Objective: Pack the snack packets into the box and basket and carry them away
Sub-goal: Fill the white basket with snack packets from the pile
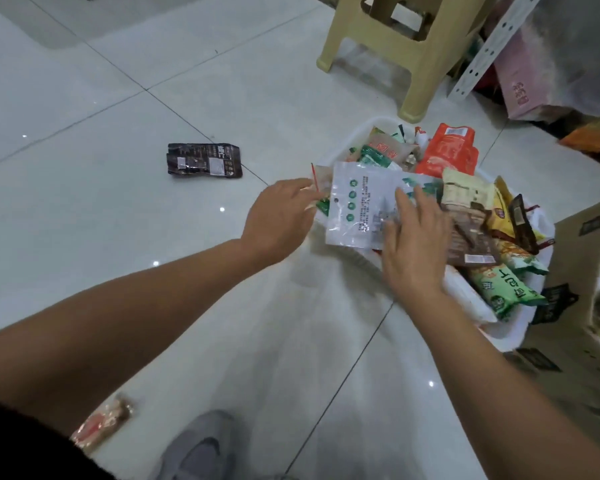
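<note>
1. Pinkish loose packet (pixel 101 427) sits on the floor tiles beside your grey shoe (pixel 194 445), unpacked. Collect it before you lift anything.
2. Dark brown packet (pixel 204 160) lies flat on the floor, well apart from the basket and to its left. Same deal, grab it on the next reach.
3. Your left hand (pixel 278 220) has its fingertips at the left edge of the pile, against a small red-edged packet (pixel 317 181). I can't tell whether it pinches that packet or only touches it. Use this hand as a stop so nothing slides off that side.
4. White-and-clear packet (pixel 364 209) lies on top of the heap and overhangs the near rim. Shift it toward the centre.
5. Your right hand (pixel 413 244) rests flat on that packet, fingers straight and spread, grasping nothing. Press evenly with the palm, since a push from the fingertips would likely tip the stack rightwards.
6. White basket (pixel 499 336) is heaped above its rim, and green and yellow packets hang over the right side. I judge it too full to carry cleanly. Flatten the heap and tuck in the overhangs first.
7. Cardboard box (pixel 575 258) stands just beside the basket on the right, its inside mostly out of view. Move the overflow there rather than stacking higher.
</note>
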